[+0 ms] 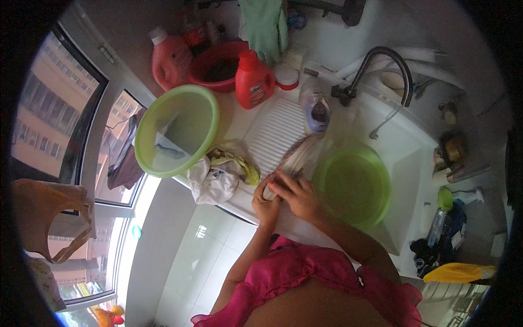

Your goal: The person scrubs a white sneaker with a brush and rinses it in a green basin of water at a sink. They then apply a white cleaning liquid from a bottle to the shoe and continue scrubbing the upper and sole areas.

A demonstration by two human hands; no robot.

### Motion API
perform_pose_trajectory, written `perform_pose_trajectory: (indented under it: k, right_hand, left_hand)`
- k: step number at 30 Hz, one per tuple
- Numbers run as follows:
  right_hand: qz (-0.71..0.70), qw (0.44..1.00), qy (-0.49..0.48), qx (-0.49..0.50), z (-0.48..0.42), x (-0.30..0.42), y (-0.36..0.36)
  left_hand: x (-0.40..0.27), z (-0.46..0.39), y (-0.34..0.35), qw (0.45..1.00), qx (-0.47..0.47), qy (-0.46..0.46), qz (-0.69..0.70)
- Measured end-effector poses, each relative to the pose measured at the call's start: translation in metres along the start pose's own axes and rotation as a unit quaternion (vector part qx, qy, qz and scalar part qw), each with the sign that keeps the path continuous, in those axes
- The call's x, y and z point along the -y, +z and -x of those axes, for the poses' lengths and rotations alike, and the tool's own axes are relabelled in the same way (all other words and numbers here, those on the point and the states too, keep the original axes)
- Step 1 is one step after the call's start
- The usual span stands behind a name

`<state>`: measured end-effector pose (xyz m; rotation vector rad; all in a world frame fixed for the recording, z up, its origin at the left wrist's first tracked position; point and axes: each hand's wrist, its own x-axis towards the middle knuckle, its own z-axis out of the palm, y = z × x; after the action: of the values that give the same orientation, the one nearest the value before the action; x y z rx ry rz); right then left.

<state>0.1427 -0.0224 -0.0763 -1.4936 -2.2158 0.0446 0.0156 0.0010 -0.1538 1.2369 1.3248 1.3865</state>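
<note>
A long pale cloth-like item [295, 161], slightly blurred and too unclear to name further, lies slanted over the lower right of the white ribbed washboard [273, 133]. At its near end my left hand [266, 206] grips it from the left. From the right, my right hand [297, 195] lies over it with bent fingers; whether these grip it or only rest on it is hard to tell. Just beyond the item stands a white and lilac sneaker [318, 108]. Right of my hands, a green basin [354, 186] sits in the white sink [410, 163].
A pale green basin [214, 110] stands tilted at left, beside crumpled white cloth [218, 180]. Behind are a red detergent bottle [253, 83], a larger red jug [167, 61], a red basin [224, 83] and hanging green rubber gloves [265, 30]. A dark faucet [369, 53] arches over the sink.
</note>
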Motion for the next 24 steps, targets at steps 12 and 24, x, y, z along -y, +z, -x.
perform_pose_trajectory:
  k: [12,24]
  right_hand:
    - [0.049,0.979,0.127,-0.152,-0.052,-0.085,-0.001]
    - [-0.063,0.997,0.042,-0.009,0.007,0.026,0.016]
  left_hand:
    - [0.001,-0.007,-0.001,1.000,0.004,-0.020,0.014]
    - [-0.007,-0.007,-0.006,0.998,0.026,-0.040,0.040]
